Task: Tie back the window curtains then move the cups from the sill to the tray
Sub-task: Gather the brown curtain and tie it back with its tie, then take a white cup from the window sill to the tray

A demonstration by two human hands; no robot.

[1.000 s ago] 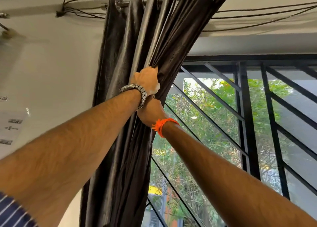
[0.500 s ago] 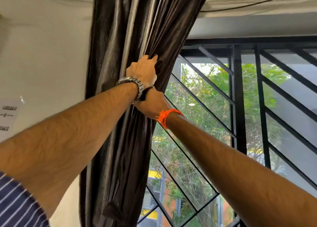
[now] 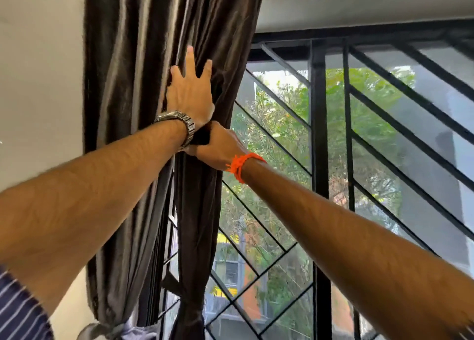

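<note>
Pressing my flat, spread left hand [image 3: 191, 96] on the curtain [image 3: 133, 83] at upper left of the frame, I am clutching its bunched folds just below with my right hand [image 3: 218, 147], judging it soft and slippery.

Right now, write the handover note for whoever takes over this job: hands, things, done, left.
Left hand: open, fingers straight, pressed flat on the curtain.
Right hand: grips a fold of the curtain just under the left wrist.
Curtain: gathered at the left side of the window grille; whether it is tied I cannot tell.
Cups, sill and tray: not in view.
Done: curtain drawn aside into a bunch.
Left: secure the tie-back, then move the cups from the sill to the tray.
</note>
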